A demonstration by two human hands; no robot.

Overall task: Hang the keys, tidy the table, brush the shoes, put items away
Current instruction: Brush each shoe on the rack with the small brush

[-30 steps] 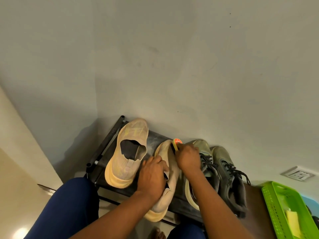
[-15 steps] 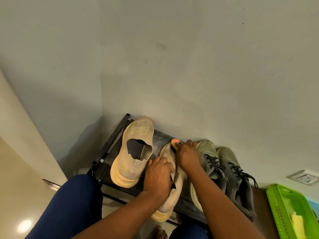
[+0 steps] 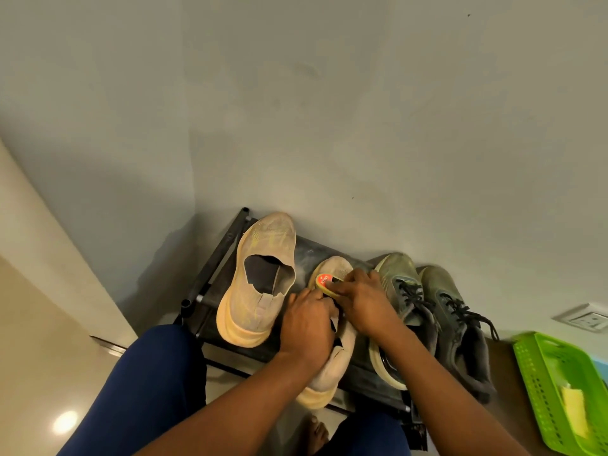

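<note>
Left hand: I see my left hand (image 3: pixel 307 322) curled over the collar of the second beige shoe (image 3: pixel 332 366), fingers wrapped round its knit edge and holding it down.
Right hand: my right hand (image 3: pixel 363 299) pinches the brush (image 3: pixel 325 284) between thumb and fingers, pressing it on the toe end of that shoe, at 12 o'clock from the left hand.
Brush: small, oval, with a yellowish body and a round red-orange label on top; the bristles are hidden underneath.
Held shoe: soft beige knit upper, thick pale-orange foam sole, heel overhanging the near edge of the rack towards 6 o'clock.
First beige shoe (image 3: pixel 263 284): same knit and chunky sole, at 9 o'clock from the hands, toe against the wall, its dark mouth gaping with a ragged collar.
Grey-green sneakers (image 3: pixel 437 320): a laced pair at 3 o'clock from the hands, dull mesh uppers, black laces, one pale sole edge showing; the nearer one touches my right wrist.
Shoe rack (image 3: pixel 210 284): dark metal tubes with a dusty flat black shelf, pushed against the matte wall.
Green basket (image 3: pixel 539 366): bright plastic, perforated sides, far at 4 o'clock, with a yellow sponge-like piece (image 3: pixel 574 409) inside.
Wall socket (image 3: pixel 589 319): white, square, at 3 o'clock.
My legs: blue fabric at 7 o'clock, a bare foot (image 3: pixel 317 432) at 6 o'clock.
</note>
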